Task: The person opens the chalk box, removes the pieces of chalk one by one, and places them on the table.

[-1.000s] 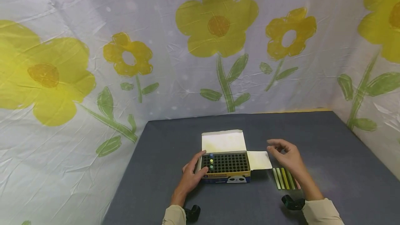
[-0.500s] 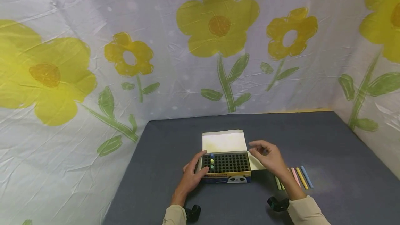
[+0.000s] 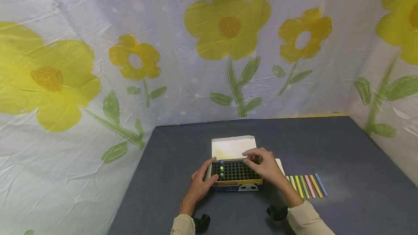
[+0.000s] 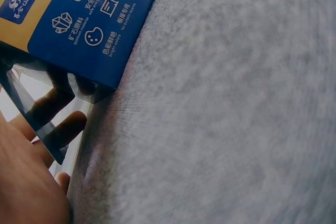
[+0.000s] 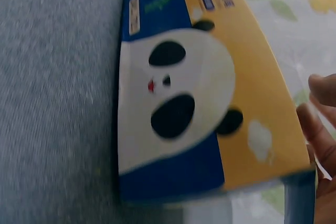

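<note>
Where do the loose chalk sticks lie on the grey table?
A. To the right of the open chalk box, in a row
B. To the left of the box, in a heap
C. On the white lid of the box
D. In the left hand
A: the chalk sticks lie side by side on the grey table, to the right of the open chalk box, beyond the right hand.

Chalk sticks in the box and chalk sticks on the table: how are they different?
The chalk sticks in the box stand upright in the black tray's holes, showing only their tips; the chalk sticks on the table lie flat, showing their whole length. Three are in the box, six on the table. Both groups are coloured.
</note>
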Demonstrator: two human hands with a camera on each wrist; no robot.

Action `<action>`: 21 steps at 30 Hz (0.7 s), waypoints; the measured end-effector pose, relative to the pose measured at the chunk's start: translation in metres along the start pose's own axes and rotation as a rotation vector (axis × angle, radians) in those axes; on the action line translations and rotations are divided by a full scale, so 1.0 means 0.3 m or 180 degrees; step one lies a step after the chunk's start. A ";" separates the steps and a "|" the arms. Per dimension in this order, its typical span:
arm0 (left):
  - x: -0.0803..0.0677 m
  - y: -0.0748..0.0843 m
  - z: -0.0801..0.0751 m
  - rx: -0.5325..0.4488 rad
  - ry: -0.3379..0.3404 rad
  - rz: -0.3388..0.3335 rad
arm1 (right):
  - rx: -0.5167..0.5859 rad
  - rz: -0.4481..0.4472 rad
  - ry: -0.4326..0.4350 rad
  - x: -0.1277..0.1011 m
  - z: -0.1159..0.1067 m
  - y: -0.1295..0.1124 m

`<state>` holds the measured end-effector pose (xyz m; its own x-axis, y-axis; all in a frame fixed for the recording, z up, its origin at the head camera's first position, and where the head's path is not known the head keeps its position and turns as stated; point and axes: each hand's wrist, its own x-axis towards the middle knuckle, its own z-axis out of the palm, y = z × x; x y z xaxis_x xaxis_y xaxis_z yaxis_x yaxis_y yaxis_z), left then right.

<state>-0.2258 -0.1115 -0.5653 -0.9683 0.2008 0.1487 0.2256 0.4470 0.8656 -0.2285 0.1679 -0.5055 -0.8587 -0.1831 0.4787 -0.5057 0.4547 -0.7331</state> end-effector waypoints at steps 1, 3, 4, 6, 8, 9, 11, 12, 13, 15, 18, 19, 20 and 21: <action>0.000 0.000 0.000 0.0003 0.0004 -0.0004 | 0.0022 -0.0034 -0.0037 0.003 0.008 -0.003; -0.001 0.000 0.001 0.0005 0.0004 -0.0040 | 0.0083 -0.0071 -0.0116 0.006 0.025 -0.011; -0.001 -0.001 0.001 0.0016 0.0011 -0.0047 | 0.0110 -0.0074 -0.0158 0.007 0.033 -0.014; -0.002 -0.002 0.002 0.0018 0.0008 -0.0048 | 0.0122 -0.0077 -0.0229 0.010 0.050 -0.023; -0.004 -0.002 0.002 0.0021 0.0002 -0.0047 | 0.0129 -0.0069 -0.0297 0.013 0.065 -0.031; -0.004 -0.001 0.001 0.0021 0.0001 -0.0040 | 0.0128 -0.0069 -0.0334 0.015 0.072 -0.036; -0.006 0.000 0.000 0.0020 -0.0001 -0.0013 | 0.0118 -0.0095 -0.0426 0.020 0.083 -0.046; -0.005 0.000 -0.001 0.0022 -0.0001 0.0004 | 0.0114 -0.0112 -0.0480 0.023 0.088 -0.051; -0.005 0.000 -0.002 0.0032 0.0000 0.0025 | 0.0122 -0.0121 -0.0543 0.025 0.092 -0.056; -0.003 -0.001 -0.004 0.0052 -0.0005 0.0066 | 0.0146 -0.0130 -0.0688 0.028 0.100 -0.065; 0.000 -0.005 -0.004 0.0066 -0.0026 0.0081 | 0.0187 -0.0082 -0.0894 0.028 0.113 -0.070; 0.000 -0.005 -0.004 0.0051 -0.0035 0.0078 | 0.0203 -0.0053 -0.0958 0.028 0.117 -0.072; 0.001 -0.005 -0.003 0.0040 -0.0044 0.0079 | 0.0217 -0.0032 -0.1016 0.028 0.122 -0.073; 0.002 -0.005 -0.003 0.0033 -0.0051 0.0076 | 0.0213 -0.0015 -0.1061 0.029 0.127 -0.075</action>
<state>-0.2267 -0.1128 -0.5662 -0.9607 0.2256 0.1615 0.2499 0.4508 0.8569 -0.2279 0.1230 -0.5032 -0.8307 -0.4650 0.3060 -0.5046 0.3970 -0.7667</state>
